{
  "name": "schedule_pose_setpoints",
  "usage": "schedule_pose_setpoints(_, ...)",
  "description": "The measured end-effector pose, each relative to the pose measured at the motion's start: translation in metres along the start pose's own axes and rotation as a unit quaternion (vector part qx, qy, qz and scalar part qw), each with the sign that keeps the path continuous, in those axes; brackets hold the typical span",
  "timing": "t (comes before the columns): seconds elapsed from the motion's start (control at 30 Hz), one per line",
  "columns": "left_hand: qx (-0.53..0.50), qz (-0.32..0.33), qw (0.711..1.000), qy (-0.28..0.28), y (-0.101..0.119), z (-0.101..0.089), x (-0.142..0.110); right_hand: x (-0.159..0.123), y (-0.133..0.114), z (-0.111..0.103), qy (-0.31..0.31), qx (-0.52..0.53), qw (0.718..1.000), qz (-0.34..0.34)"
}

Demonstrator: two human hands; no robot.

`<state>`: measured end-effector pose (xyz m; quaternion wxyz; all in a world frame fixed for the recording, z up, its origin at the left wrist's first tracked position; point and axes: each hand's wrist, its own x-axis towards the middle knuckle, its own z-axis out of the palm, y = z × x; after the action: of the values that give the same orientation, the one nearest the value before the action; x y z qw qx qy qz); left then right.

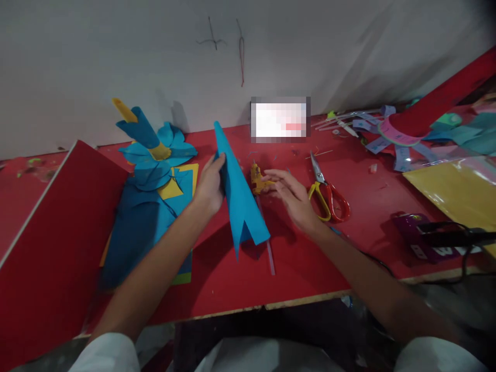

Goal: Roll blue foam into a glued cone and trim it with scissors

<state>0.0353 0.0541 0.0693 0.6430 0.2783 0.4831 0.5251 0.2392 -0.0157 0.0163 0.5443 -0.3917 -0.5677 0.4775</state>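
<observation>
Leaning in left hand (210,187), seemingly paper cone (239,194)

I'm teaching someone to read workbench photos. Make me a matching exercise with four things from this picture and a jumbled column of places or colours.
1. Cone
2. Scissors
3. Glue gun
4. Craft flower

A. Yellow, at the fingertips of the right hand
B. Blue petals and a yellow tip
C. Held in the left hand
D. One red handle, one yellow handle

Pairs: 1-C, 2-D, 3-A, 4-B
</observation>
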Motion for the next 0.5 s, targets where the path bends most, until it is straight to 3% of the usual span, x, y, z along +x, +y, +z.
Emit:
schedule_pose_setpoints(0.13, 0.085, 0.053, 0.993, -0.056, -0.017, 0.015, -0.025, -0.007, 0.000, 0.018, -0.057, 0.044, 0.997, 0.028)
schedule_pose_setpoints(0.27, 0.175, 0.145, 0.969, -0.102, -0.030, 0.018, -0.035, -0.017, 0.000, 0.036, -0.049, 0.013, 0.999, 0.008)
schedule_pose_setpoints(0.5, 0.343, 0.223, 0.906, -0.107, -0.037, 0.016, -0.034, -0.018, 0.002, 0.042, -0.038, 0.001, 0.999, 0.008)
